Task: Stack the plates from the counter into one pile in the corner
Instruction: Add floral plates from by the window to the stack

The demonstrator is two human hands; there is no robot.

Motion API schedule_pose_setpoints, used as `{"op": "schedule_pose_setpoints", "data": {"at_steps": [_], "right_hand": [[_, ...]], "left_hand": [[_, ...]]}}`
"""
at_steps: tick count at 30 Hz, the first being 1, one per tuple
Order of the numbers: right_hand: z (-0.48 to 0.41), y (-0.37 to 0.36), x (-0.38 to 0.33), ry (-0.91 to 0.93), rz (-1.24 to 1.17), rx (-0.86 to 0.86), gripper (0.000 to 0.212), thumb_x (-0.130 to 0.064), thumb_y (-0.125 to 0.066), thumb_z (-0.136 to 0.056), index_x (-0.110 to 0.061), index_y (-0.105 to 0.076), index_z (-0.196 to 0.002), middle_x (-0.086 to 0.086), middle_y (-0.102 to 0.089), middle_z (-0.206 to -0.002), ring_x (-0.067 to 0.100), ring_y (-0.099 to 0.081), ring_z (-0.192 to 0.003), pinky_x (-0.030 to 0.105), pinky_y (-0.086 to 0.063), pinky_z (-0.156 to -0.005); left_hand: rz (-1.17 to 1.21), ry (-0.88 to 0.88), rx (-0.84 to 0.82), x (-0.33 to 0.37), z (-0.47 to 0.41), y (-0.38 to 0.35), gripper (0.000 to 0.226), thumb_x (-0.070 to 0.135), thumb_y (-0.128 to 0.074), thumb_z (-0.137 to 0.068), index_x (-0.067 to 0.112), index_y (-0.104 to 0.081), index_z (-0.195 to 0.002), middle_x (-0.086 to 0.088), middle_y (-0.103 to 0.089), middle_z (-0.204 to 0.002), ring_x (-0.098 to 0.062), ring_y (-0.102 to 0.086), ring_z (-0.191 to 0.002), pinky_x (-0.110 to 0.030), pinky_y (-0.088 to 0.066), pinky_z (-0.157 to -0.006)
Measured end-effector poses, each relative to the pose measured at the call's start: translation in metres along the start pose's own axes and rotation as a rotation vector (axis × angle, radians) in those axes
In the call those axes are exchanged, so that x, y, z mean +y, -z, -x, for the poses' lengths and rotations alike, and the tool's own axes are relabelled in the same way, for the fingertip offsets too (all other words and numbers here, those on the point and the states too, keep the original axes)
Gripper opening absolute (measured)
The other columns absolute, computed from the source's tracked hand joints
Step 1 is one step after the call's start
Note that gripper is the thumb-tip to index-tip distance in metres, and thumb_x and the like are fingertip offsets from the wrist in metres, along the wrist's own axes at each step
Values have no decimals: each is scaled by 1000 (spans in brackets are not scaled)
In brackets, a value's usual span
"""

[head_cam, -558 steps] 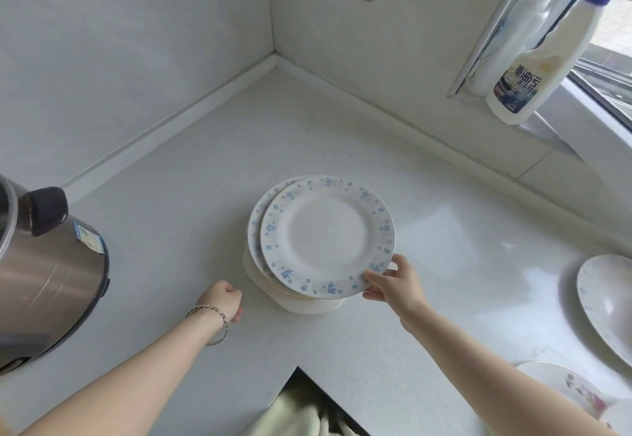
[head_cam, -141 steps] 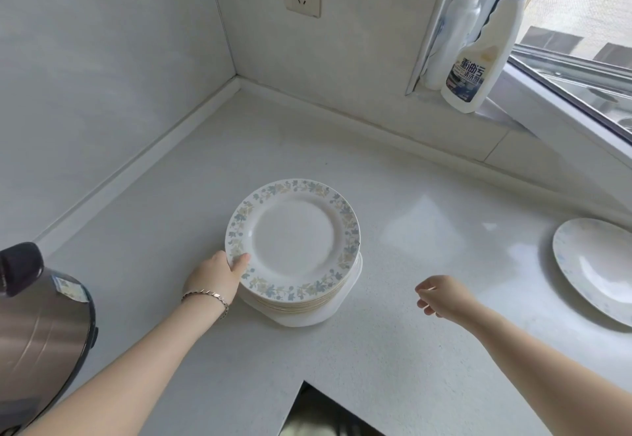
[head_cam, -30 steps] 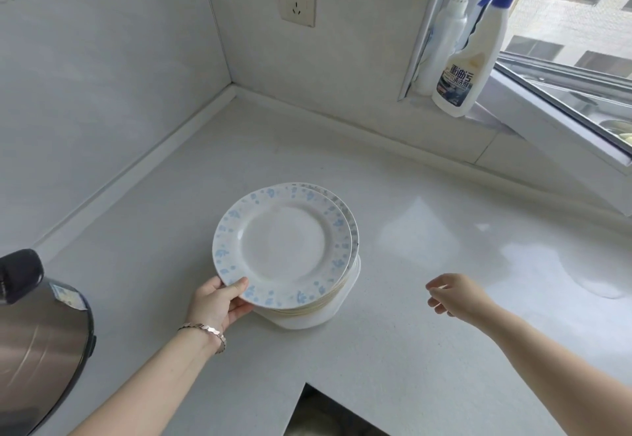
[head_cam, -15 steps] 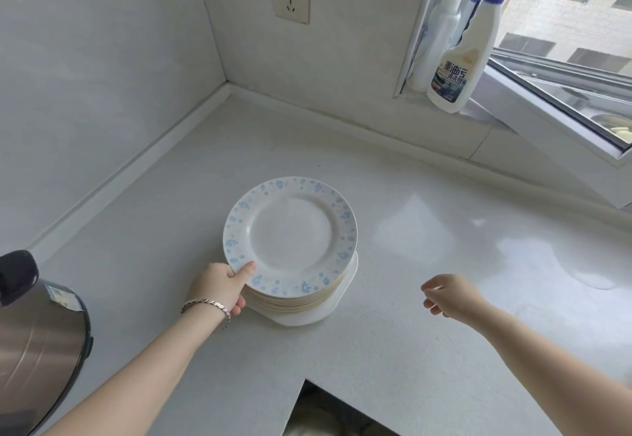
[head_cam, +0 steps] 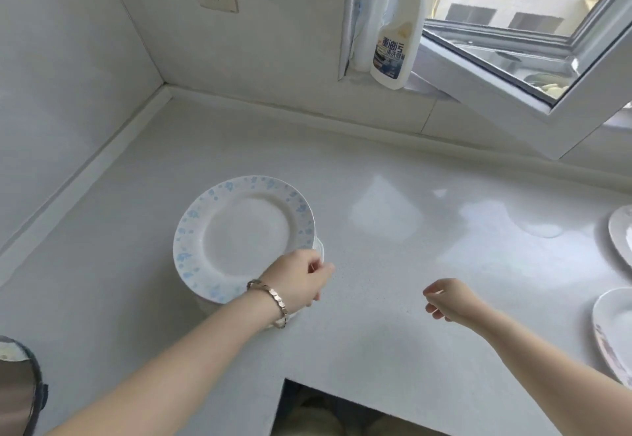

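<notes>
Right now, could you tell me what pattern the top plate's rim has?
The top plate bears small blue floral marks round its white rim; head view.

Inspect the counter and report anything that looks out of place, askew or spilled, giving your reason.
Nothing looks spilled or damaged, and the pile sits even. Out of place: the far plate and near plate at the right edge of the counter, lying apart from the pile, unstacked.

Desk (head_cam: 393, 333): was smooth, glossy white, faintly speckled.
Plate (head_cam: 242, 240): looked glazed and shiny.
Bracelet (head_cam: 273, 302): was polished metal links.
Spray bottle (head_cam: 400, 25): was smooth white plastic.
</notes>
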State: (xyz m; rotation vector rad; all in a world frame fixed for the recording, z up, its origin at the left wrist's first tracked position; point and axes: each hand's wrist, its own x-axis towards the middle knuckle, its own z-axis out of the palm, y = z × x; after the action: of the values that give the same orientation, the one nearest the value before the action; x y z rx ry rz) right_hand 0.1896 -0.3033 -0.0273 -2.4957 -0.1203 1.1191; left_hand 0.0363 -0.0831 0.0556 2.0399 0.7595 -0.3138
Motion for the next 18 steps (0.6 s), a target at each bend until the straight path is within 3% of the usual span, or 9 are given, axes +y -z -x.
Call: {"op": "schedule_pose_setpoints", "data": {"at_steps": [3,8,14,18], "right_hand": [[5,12,29,-30,-41,31,23,-10,-42,-90,-11,-60,-104,-2,-63,-70,10,-56,-58,17,-38,-49],[17,57,97,-82,-124,172,20,-13,-43,-90,-15,-61,-100,-1,-63,-76,15,-60,-65,19,-40,-52],[26,136,211,-213,-152,367,29,-11,-45,-88,-12,-67,-107,6,-68,-105,23,-62,-99,24,-41,-77],[13,189,292,-350,-138,450,36,-12,-45,-88,-10,-60,-121,9,-58,-129,27,-52,-119,31,-41,-94]], "left_hand": [[-95,2,-242,36,-30,-38,22,26,-44,-90,20,-44,-68,7,-58,-60,-8,-56,-51,-21,-41,-56],[-144,32,-347,90,-67,-109,20,18,-41,-88,18,-44,-68,4,-58,-62,-10,-57,-53,-19,-38,-50],[-103,116,-403,151,-87,-198,21,12,-42,-90,15,-44,-70,-1,-57,-64,-12,-55,-54,-20,-37,-51],[-122,199,-386,177,-95,-253,22,9,-42,-90,14,-45,-69,-3,-55,-63,-13,-53,-52,-20,-35,-50]]}}
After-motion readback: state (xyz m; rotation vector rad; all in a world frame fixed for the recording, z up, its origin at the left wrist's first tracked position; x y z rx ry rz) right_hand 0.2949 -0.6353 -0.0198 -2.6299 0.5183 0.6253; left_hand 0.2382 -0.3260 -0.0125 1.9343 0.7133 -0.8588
